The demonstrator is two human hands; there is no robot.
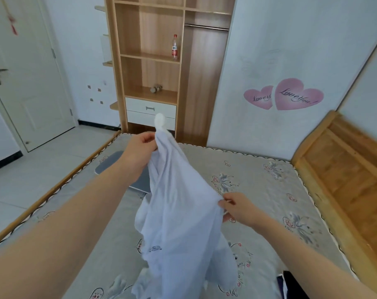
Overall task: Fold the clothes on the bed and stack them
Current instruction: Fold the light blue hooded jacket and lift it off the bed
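Bed (258,190), hands (140,145) gripping shirt (179,212)

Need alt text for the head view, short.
A person's left hand holds a white garment up by one end above a bed while the right hand pinches its edge. Behind it lies a grey folded item; a wooden wardrobe stands beyond.

"Love You!" is printed in dark script on the larger pink heart sticker (298,94) on the wall. The same script is partly read as "Love Yo…" on the smaller heart sticker (259,98), overlapped at its right edge. A red label is seen on the bottle (174,48) on the shelf; txt too small, not legible. Print on the white garment (179,212) is blurred, unreadable.
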